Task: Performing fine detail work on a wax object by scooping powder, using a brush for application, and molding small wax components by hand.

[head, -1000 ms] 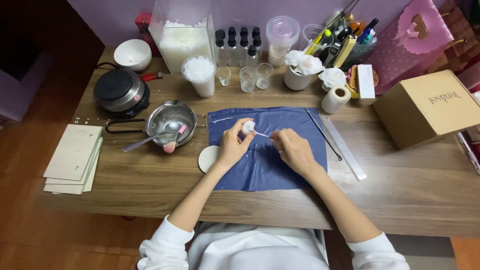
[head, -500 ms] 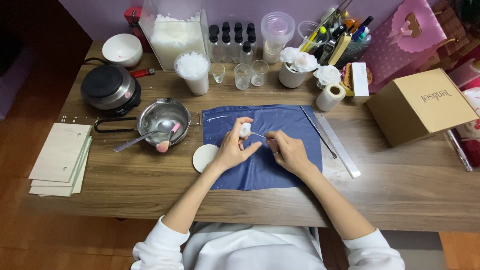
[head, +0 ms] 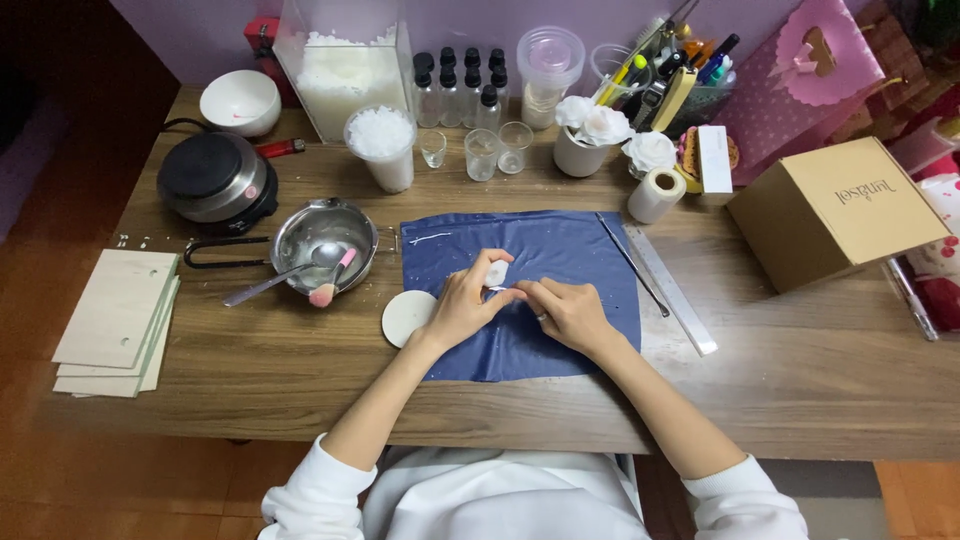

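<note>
Risk: small white wax piece [head: 497, 273], pinched in left hand [head: 462, 307] fingertips above blue cloth [head: 560, 250], may crack or slip if right hand [head: 572, 313], closed on thin tool, presses hard.

Bare wood [head: 800, 370] right of hands; white disc [head: 407, 317], metal bowl [head: 322, 236] crowd left.

Wooden table [head: 300, 390], lilac wall [head: 180, 30], wood floor [head: 60, 480]
</note>
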